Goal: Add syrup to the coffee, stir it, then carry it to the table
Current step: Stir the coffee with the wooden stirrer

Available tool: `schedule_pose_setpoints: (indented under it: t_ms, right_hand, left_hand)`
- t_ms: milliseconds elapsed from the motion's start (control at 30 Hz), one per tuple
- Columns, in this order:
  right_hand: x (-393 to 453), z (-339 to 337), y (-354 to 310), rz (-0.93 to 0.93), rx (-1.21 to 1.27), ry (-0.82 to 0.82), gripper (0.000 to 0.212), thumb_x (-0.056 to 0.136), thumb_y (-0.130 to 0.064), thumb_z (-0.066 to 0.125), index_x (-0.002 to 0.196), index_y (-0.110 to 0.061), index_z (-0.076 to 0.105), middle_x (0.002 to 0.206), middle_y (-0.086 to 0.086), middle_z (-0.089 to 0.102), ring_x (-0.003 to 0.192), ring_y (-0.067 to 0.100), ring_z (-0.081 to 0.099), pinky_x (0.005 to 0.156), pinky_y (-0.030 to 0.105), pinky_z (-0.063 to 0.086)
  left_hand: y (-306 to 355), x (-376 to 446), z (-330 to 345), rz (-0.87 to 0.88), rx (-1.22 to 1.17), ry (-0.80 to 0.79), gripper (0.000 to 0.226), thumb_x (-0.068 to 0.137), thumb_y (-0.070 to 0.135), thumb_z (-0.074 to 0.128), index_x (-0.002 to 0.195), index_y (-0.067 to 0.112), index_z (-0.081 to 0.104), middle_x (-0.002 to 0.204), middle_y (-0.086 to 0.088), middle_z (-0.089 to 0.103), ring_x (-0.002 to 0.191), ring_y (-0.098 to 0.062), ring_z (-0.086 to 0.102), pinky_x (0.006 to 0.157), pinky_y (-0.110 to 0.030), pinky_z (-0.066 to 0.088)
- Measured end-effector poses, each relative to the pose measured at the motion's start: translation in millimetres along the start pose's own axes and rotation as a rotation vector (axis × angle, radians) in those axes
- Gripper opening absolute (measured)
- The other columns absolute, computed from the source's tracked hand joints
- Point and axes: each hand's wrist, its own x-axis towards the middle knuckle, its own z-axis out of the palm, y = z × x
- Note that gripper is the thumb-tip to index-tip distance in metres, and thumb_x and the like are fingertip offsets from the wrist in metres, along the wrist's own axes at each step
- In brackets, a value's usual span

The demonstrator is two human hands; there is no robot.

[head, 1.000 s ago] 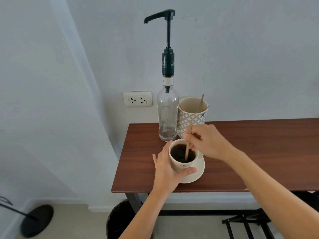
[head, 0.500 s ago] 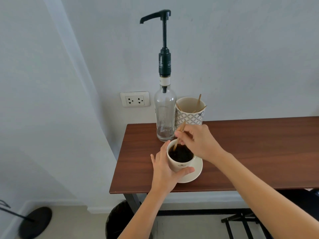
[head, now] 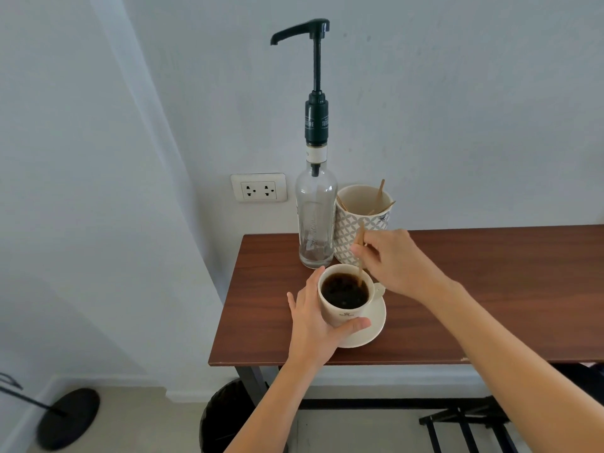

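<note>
Both hands work near the tabletop's [head: 490,289] front left corner: left hand [head: 313,325] curled around the coffee cup [head: 343,308] on its saucer [head: 372,328], right hand [head: 395,263] pinching a wooden stirrer [head: 359,256] dipped in coffee.

Stirrer [head: 360,256] in coffee cup [head: 343,305], seemingly upright

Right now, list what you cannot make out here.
Head view only:
- Cup handle: mostly behind the right hand.
- Stirrer tip: sunk in dark coffee.
- Cup logo: too small to read.
- Syrup bottle contents: glass glare; level unclear.
- Bin: cut off by the bottom edge.
</note>
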Motion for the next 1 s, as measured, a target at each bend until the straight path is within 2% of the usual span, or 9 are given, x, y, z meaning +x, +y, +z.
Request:
schedule_pose_setpoints:
  t_ms: [133, 200, 267, 400, 567, 700, 800, 900, 1000]
  right_hand:
    - [-9, 2, -12, 0.043, 0.218, -0.165, 0.023, 0.097, -0.021, 0.06, 0.083, -0.006, 0.07, 0.071, 0.001, 0.075, 0.064, 0.007, 0.073, 0.073, 0.026, 0.061]
    - [-10, 12, -19, -0.018, 0.26, -0.105, 0.022, 0.096, -0.019, 0.061, 0.081, -0.008, 0.071, 0.068, -0.004, 0.073, 0.064, 0.007, 0.072, 0.071, 0.021, 0.059]
    - [-6, 15, -15, -0.067, 0.196, -0.003, 0.023, 0.096, -0.017, 0.061, 0.079, -0.007, 0.071, 0.064, -0.01, 0.068, 0.062, 0.012, 0.067, 0.068, 0.024, 0.056]
    - [-2, 0, 5, 0.002, 0.011, 0.004, 0.026, 0.097, -0.02, 0.059, 0.076, -0.005, 0.065, 0.066, 0.006, 0.071, 0.058, 0.023, 0.065, 0.062, 0.041, 0.056]
    - [-11, 11, -16, 0.013, 0.266, -0.099, 0.022, 0.097, -0.018, 0.06, 0.083, -0.005, 0.071, 0.07, 0.004, 0.075, 0.063, 0.01, 0.072, 0.07, 0.017, 0.058]
    - [-1, 13, -3, -0.025, 0.094, 0.063, 0.026, 0.096, -0.019, 0.06, 0.075, -0.006, 0.066, 0.063, 0.002, 0.068, 0.054, 0.014, 0.059, 0.06, 0.027, 0.049]
    - [-4, 0, 8, 0.031, 0.023, 0.001, 0.028, 0.097, -0.021, 0.058, 0.073, -0.008, 0.061, 0.064, 0.004, 0.068, 0.056, 0.02, 0.064, 0.06, 0.036, 0.055]
    - [-11, 7, -7, 0.042, 0.209, -0.104, 0.022, 0.097, -0.019, 0.059, 0.083, -0.006, 0.069, 0.071, 0.004, 0.075, 0.062, 0.01, 0.072, 0.069, 0.024, 0.061]
    - [-9, 19, -8, -0.002, 0.235, 0.032, 0.024, 0.097, -0.016, 0.06, 0.081, -0.002, 0.069, 0.071, 0.005, 0.074, 0.065, 0.014, 0.071, 0.071, 0.026, 0.059]
  left_hand:
    - [1, 0, 0, -0.002, 0.014, 0.006, 0.098, 0.058, 0.066, 0.083, 0.141, 0.04, 0.038, 0.137, 0.027, 0.05, 0.136, 0.0, 0.041, 0.119, -0.044, -0.004]
    - [0, 0, 0, 0.0, 0.023, 0.006, 0.099, 0.059, 0.066, 0.083, 0.142, 0.039, 0.037, 0.136, 0.027, 0.05, 0.136, -0.001, 0.041, 0.118, -0.043, -0.005]
    - [1, 0, 0, 0.001, 0.014, 0.007, 0.098, 0.059, 0.065, 0.084, 0.142, 0.039, 0.039, 0.136, 0.028, 0.05, 0.135, 0.0, 0.041, 0.118, -0.043, -0.004]
    - [2, 0, -1, 0.0, -0.002, 0.007, 0.098, 0.059, 0.066, 0.083, 0.141, 0.036, 0.041, 0.137, 0.026, 0.051, 0.136, -0.001, 0.041, 0.119, -0.046, -0.002]
    - [2, -1, 0, -0.002, 0.013, 0.005, 0.095, 0.06, 0.064, 0.084, 0.139, 0.042, 0.038, 0.135, 0.028, 0.051, 0.135, 0.002, 0.041, 0.12, -0.047, -0.004]
    - [2, -1, 0, 0.002, 0.002, 0.007, 0.095, 0.06, 0.064, 0.084, 0.14, 0.038, 0.041, 0.138, 0.026, 0.05, 0.137, 0.001, 0.039, 0.12, -0.049, -0.003]
    - [2, -1, 0, -0.004, -0.005, 0.009, 0.096, 0.06, 0.064, 0.084, 0.141, 0.035, 0.042, 0.138, 0.024, 0.052, 0.138, -0.001, 0.04, 0.121, -0.054, -0.003]
    - [3, -1, 0, -0.011, 0.006, 0.008, 0.098, 0.059, 0.065, 0.083, 0.142, 0.035, 0.04, 0.137, 0.024, 0.052, 0.137, -0.001, 0.041, 0.121, -0.054, -0.004]
    - [2, -1, 0, -0.007, 0.015, 0.007, 0.097, 0.059, 0.065, 0.083, 0.141, 0.036, 0.04, 0.136, 0.027, 0.051, 0.137, 0.0, 0.041, 0.121, -0.055, -0.003]
